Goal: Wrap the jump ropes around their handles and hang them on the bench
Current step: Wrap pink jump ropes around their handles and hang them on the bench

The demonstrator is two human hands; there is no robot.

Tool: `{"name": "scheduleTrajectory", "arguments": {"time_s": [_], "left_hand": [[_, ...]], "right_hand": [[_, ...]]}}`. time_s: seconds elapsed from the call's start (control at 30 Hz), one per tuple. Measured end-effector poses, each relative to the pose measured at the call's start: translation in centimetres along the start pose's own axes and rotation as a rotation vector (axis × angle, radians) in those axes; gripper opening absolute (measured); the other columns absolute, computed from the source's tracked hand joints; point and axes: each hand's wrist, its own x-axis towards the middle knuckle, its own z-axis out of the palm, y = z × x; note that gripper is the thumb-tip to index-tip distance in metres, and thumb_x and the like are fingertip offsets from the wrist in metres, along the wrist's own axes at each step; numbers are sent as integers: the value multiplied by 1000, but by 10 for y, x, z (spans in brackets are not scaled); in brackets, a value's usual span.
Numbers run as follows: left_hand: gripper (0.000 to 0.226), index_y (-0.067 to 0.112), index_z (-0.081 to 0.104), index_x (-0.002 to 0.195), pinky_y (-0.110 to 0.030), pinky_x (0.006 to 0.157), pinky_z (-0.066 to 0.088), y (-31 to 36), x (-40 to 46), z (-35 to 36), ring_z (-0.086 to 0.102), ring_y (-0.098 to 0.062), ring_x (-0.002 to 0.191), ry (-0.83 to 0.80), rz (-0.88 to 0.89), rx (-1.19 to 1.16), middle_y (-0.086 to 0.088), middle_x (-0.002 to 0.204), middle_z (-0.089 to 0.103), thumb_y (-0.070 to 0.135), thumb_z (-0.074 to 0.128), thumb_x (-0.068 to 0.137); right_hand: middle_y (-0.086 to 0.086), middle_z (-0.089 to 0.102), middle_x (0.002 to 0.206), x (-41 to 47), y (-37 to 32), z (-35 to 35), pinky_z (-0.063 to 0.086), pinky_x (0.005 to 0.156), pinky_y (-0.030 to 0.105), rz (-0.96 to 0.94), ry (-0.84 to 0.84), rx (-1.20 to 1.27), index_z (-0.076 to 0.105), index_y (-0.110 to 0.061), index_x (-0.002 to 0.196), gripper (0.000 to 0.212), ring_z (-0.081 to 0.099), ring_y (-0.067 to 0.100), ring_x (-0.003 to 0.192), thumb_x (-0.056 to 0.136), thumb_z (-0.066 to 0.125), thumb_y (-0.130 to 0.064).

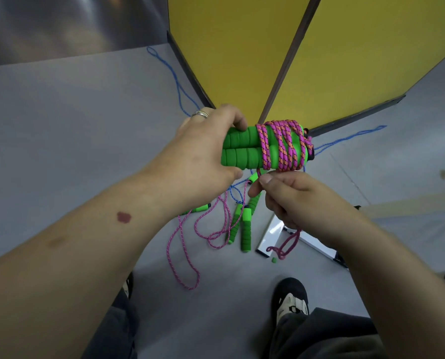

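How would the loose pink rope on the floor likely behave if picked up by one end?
The loose pink rope would probably hang limp, since it lies in slack curves. It looks thin, so likely light. Its braided surface probably resists slipping through fingers.

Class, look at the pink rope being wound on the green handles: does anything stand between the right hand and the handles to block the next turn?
Nothing visible does. The left hand grips the paired green handles at their bare end, clear of the coils. The right hand holds the pink rope just below the wound part, with open air around them.
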Motion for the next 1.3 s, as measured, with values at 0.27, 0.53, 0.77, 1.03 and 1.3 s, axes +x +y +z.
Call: {"name": "scheduleTrajectory", "arguments": {"time_s": [0.27, 0.53, 0.77, 1.03, 1.3], "left_hand": [[63, 42, 54, 122, -29, 90, 41, 0, 3, -1, 49, -15, 114, 32, 13, 91, 14, 121, 47, 24, 91, 74], [67, 34, 56, 126, -23, 82, 35, -1, 4, 1, 51, -11, 106, -10, -2, 167, 15, 115, 46, 25, 93, 72], [70, 46, 56, 125, -27, 84, 44, 2, 1, 1, 52, -14, 109, -139, -18, 176, 8, 127, 42, 22, 93, 71], [67, 42, 58, 127, -36, 88, 51, 6, -1, -2, 55, -14, 108, -267, 42, 187, 17, 122, 40, 12, 86, 74], [64, 49, 58, 126, -9, 62, 43, 4, -3, -1, 51, -4, 102, -392, 93, 113, 24, 111, 34, 9, 79, 81]], "right_hand": [[-2, 35, 58, -11, -9, -1, 29, 51, 32, -310, 106, -350, 57, -7, 79, 38, 32, 9, 53, 102, 54, -37], [-9, 48, 60, -13, -8, -11, 39, 53, 29, -356, 139, -287, 69, -20, 91, 20, 42, 9, 55, 99, 59, -35], [-4, 68, 82, -10, -7, -14, 53, 66, 35, -370, 195, -211, 71, -28, 92, 9, 64, 14, 77, 96, 64, -31], [-8, 69, 74, -9, -8, -16, 46, 56, 16, -368, 279, -121, 74, -28, 80, 6, 61, 6, 66, 83, 79, -29], [-8, 69, 74, -5, -4, -22, 44, 60, 15, -342, 386, -76, 73, -30, 78, 8, 58, 1, 66, 84, 78, -31]]}}
